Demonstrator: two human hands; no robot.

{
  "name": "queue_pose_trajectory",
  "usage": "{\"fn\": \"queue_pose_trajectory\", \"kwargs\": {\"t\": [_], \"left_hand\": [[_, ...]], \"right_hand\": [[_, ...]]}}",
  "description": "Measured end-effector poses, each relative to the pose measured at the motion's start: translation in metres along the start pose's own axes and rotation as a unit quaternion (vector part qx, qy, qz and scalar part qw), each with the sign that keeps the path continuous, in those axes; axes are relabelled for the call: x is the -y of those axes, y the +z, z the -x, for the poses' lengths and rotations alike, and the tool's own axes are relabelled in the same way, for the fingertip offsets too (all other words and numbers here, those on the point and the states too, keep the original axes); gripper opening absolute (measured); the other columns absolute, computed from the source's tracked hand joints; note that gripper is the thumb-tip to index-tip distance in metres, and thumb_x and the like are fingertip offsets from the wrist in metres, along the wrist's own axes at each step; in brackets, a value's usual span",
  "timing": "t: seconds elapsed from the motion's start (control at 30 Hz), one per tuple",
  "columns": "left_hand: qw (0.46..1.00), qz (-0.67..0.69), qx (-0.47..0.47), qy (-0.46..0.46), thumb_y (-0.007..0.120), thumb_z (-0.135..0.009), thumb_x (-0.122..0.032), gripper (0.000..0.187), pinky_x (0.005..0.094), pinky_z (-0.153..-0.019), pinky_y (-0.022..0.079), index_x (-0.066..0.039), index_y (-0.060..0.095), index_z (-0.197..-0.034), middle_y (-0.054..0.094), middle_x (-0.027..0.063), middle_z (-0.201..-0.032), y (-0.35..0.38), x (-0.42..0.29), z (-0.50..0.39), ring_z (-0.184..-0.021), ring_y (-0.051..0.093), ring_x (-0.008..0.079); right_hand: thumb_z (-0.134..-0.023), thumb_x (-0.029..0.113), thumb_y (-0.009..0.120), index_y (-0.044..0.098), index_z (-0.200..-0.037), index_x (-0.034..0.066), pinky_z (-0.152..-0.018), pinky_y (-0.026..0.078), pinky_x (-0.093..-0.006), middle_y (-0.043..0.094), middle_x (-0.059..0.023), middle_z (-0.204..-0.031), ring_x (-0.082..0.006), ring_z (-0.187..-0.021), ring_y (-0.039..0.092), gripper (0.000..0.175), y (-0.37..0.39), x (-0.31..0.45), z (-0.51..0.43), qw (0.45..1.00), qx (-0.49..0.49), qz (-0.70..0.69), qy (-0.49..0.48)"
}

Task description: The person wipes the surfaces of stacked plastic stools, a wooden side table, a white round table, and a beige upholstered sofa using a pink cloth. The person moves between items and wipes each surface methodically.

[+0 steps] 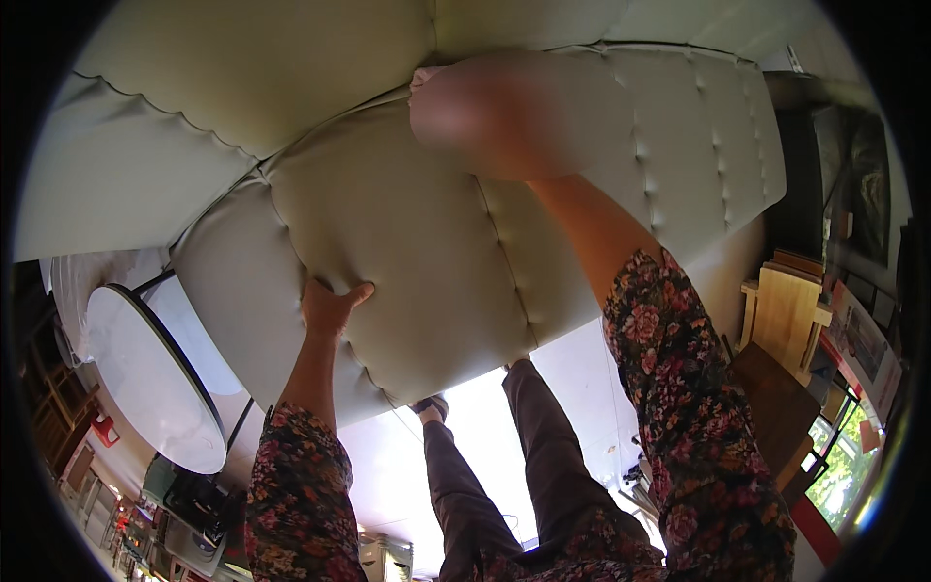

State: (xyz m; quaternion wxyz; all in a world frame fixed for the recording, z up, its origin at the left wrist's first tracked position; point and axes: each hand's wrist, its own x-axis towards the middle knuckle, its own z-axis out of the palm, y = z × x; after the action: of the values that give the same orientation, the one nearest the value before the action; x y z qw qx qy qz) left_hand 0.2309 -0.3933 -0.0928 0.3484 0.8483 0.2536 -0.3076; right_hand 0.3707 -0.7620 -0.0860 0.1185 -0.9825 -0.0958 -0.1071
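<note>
A sofa in pale grey-green, leather-like upholstery fills the upper view, with a stitched seat [407, 291] and a backrest [291, 65]. On the seat's left part rests my left hand [329, 305], its thumb spread and nothing visible in it. My right hand [480, 109] reaches to the crease between seat and backrest, but a blurred patch hides its fingers. From the far edge of that patch a bit of pink cloth [424, 77] sticks out, at the crease. How the hand meets the cloth cannot be made out.
A round white-topped table [156, 378] stands left of the sofa. On the right are wooden boards [785, 313] and a dark brown panel [774, 407]. Stacked chairs [385, 559] stand low in view. My legs [542, 444] are against a bright floor, feet by the seat's front edge.
</note>
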Motion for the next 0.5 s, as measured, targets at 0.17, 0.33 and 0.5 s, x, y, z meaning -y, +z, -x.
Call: {"fn": "queue_pose_trajectory", "kwargs": {"t": [0.17, 0.33, 0.5], "left_hand": [[0.999, -0.014, 0.016, -0.039, 0.099, -0.066, -0.021, 0.089, 0.0412, -0.101, 0.055, 0.008, 0.055, -0.137, 0.068, 0.0225, -0.129, -0.002, -0.019, 0.009, -0.116, 0.068, 0.0326], [1.0, 0.009, -0.017, 0.014, 0.1, -0.064, -0.03, 0.086, 0.0412, -0.098, 0.056, 0.01, 0.059, -0.128, 0.069, 0.023, -0.126, -0.002, 0.0, 0.002, -0.112, 0.07, 0.0331], [1.0, 0.018, -0.007, 0.018, 0.101, -0.063, -0.033, 0.087, 0.0412, -0.097, 0.056, 0.01, 0.06, -0.127, 0.069, 0.0231, -0.126, 0.0, 0.002, 0.002, -0.111, 0.07, 0.0329]], "right_hand": [[-0.087, 0.036, 0.078, 0.056, -0.144, 0.0139, -0.121, 0.028, -0.0563, 0.045, -0.0125, -0.157, -0.0396, -0.145, 0.039, 0.065, -0.002, 0.004, 0.001, 1.0, 0.008, -0.003, 0.025], [-0.087, 0.031, 0.077, 0.056, -0.147, 0.014, -0.122, 0.027, -0.058, 0.042, -0.0136, -0.16, -0.0392, -0.15, 0.035, 0.066, -0.011, 0.011, 0.06, 0.999, 0.01, -0.024, 0.02], [-0.085, 0.026, 0.077, 0.055, -0.149, 0.014, -0.124, 0.023, -0.0574, 0.039, -0.014, -0.163, -0.0383, -0.154, 0.03, 0.069, -0.043, 0.021, 0.14, 0.994, 0.09, -0.047, 0.049]]}}
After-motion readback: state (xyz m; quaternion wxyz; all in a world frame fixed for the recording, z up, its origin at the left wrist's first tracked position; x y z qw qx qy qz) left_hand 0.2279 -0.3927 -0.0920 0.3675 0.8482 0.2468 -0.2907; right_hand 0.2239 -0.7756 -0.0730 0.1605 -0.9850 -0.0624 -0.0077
